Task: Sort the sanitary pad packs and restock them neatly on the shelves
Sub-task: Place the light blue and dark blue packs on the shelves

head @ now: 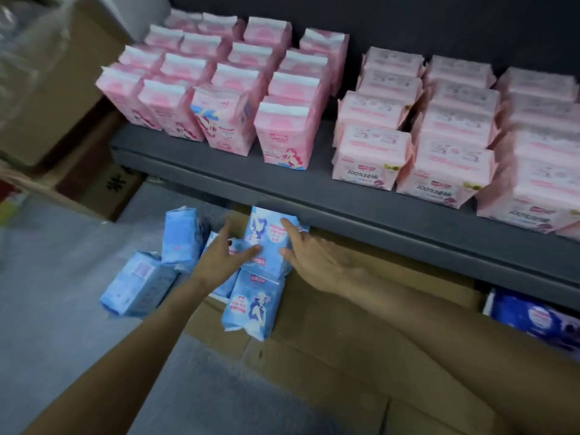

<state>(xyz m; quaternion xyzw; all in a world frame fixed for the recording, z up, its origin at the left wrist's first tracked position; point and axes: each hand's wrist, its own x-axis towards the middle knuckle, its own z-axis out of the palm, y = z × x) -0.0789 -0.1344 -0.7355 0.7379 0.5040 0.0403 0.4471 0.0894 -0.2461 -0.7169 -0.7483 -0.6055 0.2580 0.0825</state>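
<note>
both hands, left hand point(224, 251) and right hand point(309, 252), fingers spread, press the blue pack point(270, 237) just below the shelf point(314, 196); loose hold, it may slip or topple neighbours.

Light dim, flat, cool cast; source not visible. Pink packs point(282, 133) on shelf point(314, 189) are brightest area, no hard glare. Deep shadow under shelf lip and at back wall. Whole frame soft, pack print barely legible. Motion blur on hands and blue packs point(266, 240). Wide-angle bend at edges; shelf line tilts, corners smeared.
</note>
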